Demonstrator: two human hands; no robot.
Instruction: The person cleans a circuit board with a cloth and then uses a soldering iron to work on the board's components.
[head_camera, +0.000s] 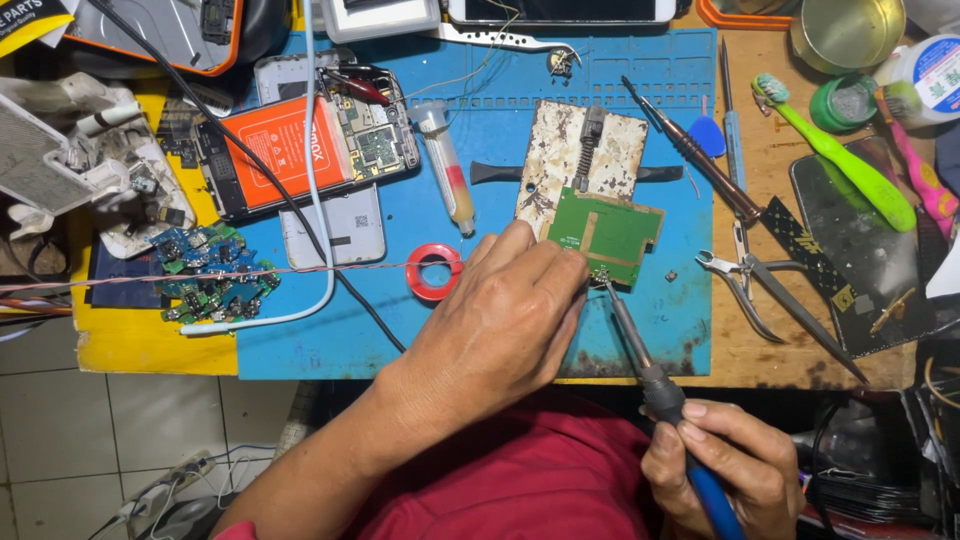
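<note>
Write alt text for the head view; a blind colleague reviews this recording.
The right hand holds a soldering iron with its tip at the edge of a green circuit board, steadied by the left hand on a blue mat.

A blue work mat (400, 330) covers the table. On it lie an opened phone with an orange battery (300, 150), a syringe of paste (447, 170) and a red tape roll (434, 271). To the right rest metal tweezers (745, 290) and a green toothbrush (840, 150), beside a round tin (848, 32).
</note>
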